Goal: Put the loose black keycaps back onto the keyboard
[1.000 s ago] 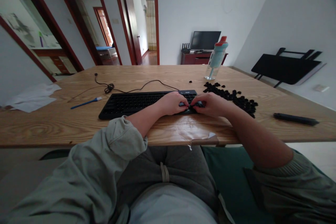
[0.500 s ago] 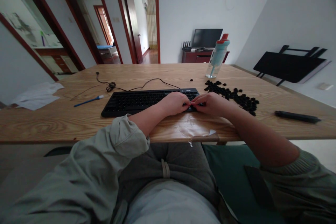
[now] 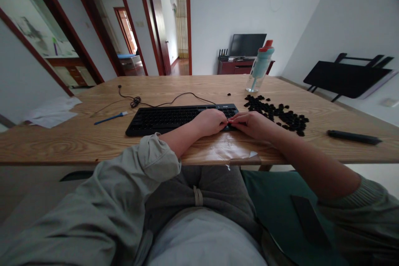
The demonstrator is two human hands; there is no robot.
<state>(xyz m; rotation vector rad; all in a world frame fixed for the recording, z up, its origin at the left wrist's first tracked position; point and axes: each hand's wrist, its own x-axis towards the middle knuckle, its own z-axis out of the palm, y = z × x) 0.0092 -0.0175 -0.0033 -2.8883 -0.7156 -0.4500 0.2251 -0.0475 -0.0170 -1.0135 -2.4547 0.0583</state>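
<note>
White walls (image 3: 230, 4) and red-brown door frames (image 3: 188, 29) stand behind your pale wood-grain table (image 3: 87, 145), and the head view shows a long black plastic keyboard (image 3: 165, 120) lying on it, close to your edge. Your left hand (image 3: 210, 122) rests over the right part of the keyboard, its fingers bent inward; your right hand (image 3: 252, 124) comes in from the keyboard's right end, thumb and fingers drawn together. Your fingertips meet or nearly meet above the keys there, but you cannot tell from this view whether either hand grips anything between them. Just right of the keyboard you have a loose heap of small black pieces (image 3: 291, 119), with one lone black piece (image 3: 229, 94) beyond its far edge. A thin black cable (image 3: 174, 100) runs behind the keyboard to a coil at its far left. Left of the keyboard lie a slim blue brush with a white tip (image 3: 110, 119) and, farther out, crumpled white sheets (image 3: 56, 112). Beyond its right end stands a clear bottle with a pale-blue top and red cap (image 3: 260, 66); well to its right lies a long dark stick-like object (image 3: 353, 137).
</note>
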